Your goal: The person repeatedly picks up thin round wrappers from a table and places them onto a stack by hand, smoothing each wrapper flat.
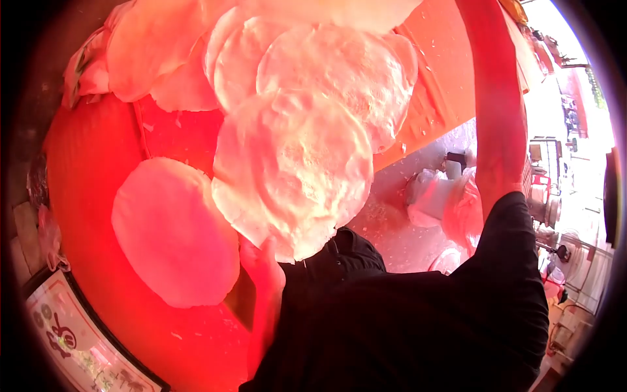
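Pale, thin round sheets point(339, 72) overlap in a pile over the red surface, with one round sheet point(294, 163) lying nearest my body. My left hand point(262, 261) is at this sheet's lower edge, its thumb and a finger closed on the rim; the other fingers are hidden. Left of that hand, a separate smooth round sheet point(176, 232) lies flat. My right arm point(499, 98) stretches up along the right side, and its hand is beyond the top edge of the picture.
The red table point(85, 196) carries more sheets point(157, 46) at the upper left. White and pink plastic bags point(434, 199) sit on the floor to the right. A framed panel with drawings point(72, 333) stands at the lower left. Shelves and clutter line the far right.
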Demonstrator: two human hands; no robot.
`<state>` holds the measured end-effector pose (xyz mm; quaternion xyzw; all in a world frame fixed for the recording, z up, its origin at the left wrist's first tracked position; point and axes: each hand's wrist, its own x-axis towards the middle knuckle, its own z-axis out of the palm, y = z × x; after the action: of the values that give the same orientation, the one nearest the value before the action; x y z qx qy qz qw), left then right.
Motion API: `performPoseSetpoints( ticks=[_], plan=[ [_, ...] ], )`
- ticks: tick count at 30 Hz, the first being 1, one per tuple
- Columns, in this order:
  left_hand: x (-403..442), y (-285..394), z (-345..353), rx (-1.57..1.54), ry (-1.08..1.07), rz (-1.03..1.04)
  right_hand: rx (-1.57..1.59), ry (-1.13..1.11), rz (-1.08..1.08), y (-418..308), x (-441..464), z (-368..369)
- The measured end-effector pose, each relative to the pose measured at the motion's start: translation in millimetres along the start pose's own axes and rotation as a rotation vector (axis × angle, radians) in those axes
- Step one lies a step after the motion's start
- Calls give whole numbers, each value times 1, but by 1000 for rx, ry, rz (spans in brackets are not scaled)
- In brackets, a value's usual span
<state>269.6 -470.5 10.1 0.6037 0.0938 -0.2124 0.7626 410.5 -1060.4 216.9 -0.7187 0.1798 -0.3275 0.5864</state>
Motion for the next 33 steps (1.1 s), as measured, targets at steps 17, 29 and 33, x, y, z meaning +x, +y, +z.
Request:
performPoseSetpoints(
  ticks=[17,29,33],
  plan=[
    [48,203,134,-56,-225,115,238,484,928,205,-291,-55],
    [110,-7,55,0,-151,-126,277,400,981,206,-349,-81],
    [63,-5,55,105,-149,-242,296,496,850,194,-338,-83]
  ],
)
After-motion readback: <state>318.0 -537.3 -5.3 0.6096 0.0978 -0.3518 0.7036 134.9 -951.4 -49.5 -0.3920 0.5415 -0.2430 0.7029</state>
